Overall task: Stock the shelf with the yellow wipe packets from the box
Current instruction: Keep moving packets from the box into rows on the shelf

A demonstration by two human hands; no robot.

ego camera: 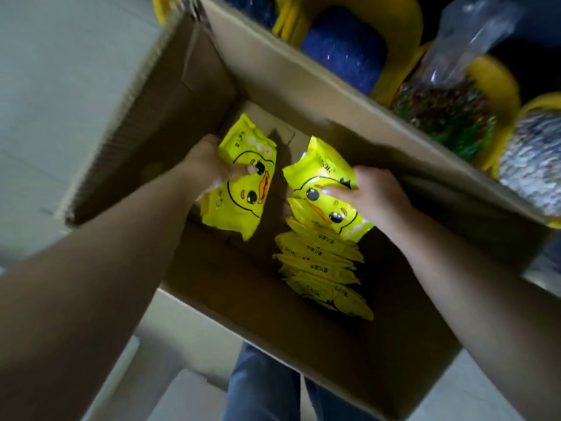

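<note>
Nearest the camera, a pair of blue-trousered legs (261, 387) shows below the near wall of the open cardboard box (273, 302), which stands on a pale floor (60, 86). Inside, along the box's right side, a row of yellow wipe packets (321, 262) stands on edge, running from the near wall toward the middle. Both arms reach down into the box. The right hand (373, 192) has its grip curled round the right packet (328, 189), thumb across its duck face, at the far end of that row; whether this packet is lifted clear of the row or resting on it cannot be told. The left hand (206, 168) pinches the left packet (243, 180) by its left edge, thumb on the printed front, near the box's far left corner and apart from the row, with bare box floor around it. Beyond the far wall and its raised flap lie yellow-rimmed bins with blue (343, 47) and speckled goods (443, 107) and a clear plastic bag (464, 34); the shelf to be stocked is not plainly seen. The step in hand looks like the pick-up, one packet per hand. The next move likely calls for lifting both straight up, clear of the flaps, then turning toward the shelf. Many packets remain, so the task appears unfinished.
</note>
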